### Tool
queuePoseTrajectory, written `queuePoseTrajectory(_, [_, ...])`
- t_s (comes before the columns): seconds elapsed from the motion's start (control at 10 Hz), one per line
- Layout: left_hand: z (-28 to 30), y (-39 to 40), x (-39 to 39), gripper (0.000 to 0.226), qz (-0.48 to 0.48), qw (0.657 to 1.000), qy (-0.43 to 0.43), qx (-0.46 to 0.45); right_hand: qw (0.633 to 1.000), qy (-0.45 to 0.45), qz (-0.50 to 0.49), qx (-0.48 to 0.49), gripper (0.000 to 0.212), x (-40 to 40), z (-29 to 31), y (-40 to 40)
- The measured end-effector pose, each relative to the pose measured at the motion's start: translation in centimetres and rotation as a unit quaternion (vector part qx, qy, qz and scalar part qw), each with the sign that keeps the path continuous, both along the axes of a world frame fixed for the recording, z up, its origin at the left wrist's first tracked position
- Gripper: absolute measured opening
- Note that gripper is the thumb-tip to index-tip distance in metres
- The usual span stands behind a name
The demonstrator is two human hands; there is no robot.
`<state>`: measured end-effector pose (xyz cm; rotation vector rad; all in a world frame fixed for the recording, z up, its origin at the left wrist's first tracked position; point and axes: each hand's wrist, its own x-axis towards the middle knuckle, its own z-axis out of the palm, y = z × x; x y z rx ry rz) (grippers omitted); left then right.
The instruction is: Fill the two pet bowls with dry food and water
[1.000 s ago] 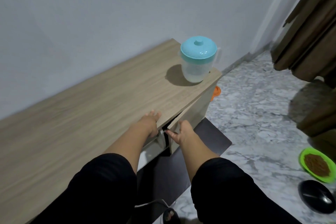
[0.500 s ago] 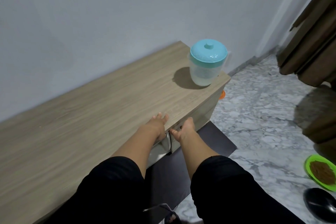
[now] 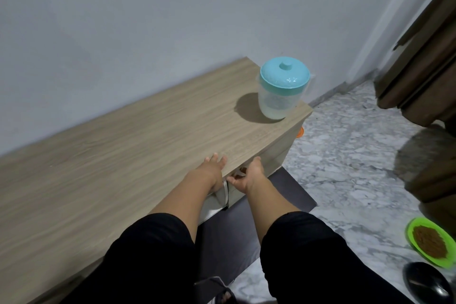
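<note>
On the floor at the lower right lies a green bowl (image 3: 411, 227) holding brown dry food, with a black bowl (image 3: 428, 284) just below it; I cannot tell what the black one contains. A clear pitcher with a teal lid (image 3: 283, 91) stands on the right end of the wooden cabinet (image 3: 123, 155) and holds some water. My left hand (image 3: 212, 168) rests with straight fingers on the cabinet's front edge, above the left door. My right hand (image 3: 249, 176) is against the right door, thumb and fingers pinching the pale door handle; its fingertips are partly hidden.
A dark mat (image 3: 246, 229) lies on the marble floor in front of the cabinet. An orange object (image 3: 300, 132) peeks out behind the cabinet's right side. Brown curtains (image 3: 424, 61) hang at the right. A sandalled foot (image 3: 222, 297) shows at the bottom edge.
The cabinet doors were ajar a second ago and now stand nearly closed. Both hands moved in with them toward the cabinet front. The view has shifted slightly left.
</note>
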<state>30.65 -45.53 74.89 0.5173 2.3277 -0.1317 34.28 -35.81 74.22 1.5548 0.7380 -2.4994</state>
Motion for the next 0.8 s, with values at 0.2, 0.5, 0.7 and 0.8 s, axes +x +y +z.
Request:
queuePoseTrajectory(0.2, [-0.4, -0.3, -0.3, 0.08, 0.011, 1.0, 0.0, 0.009, 0.972, -0.032, 0.173, 0.155, 0.041, -0.2, 0.7, 1.2])
queuePoseTrajectory(0.5, [-0.5, -0.5, -0.1, 0.077, 0.031, 0.999, -0.004, 0.038, 0.932, -0.012, 0.239, 0.273, 0.037, 0.0, 1.6, 5.0])
queuePoseTrajectory(0.7, [-0.2, 0.1, 0.5, 0.074, 0.094, 0.993, -0.002, 0.065, 0.853, 0.048, 0.368, 0.368, 0.027, 0.7, 0.9, 8.7])
queuePoseTrajectory(0.8, [-0.5, 0.9, 2.0, 0.075, 0.136, 0.988, 0.027, 0.065, 0.812, 0.079, 0.433, 0.383, 0.029, 2.3, 0.1, 10.4])
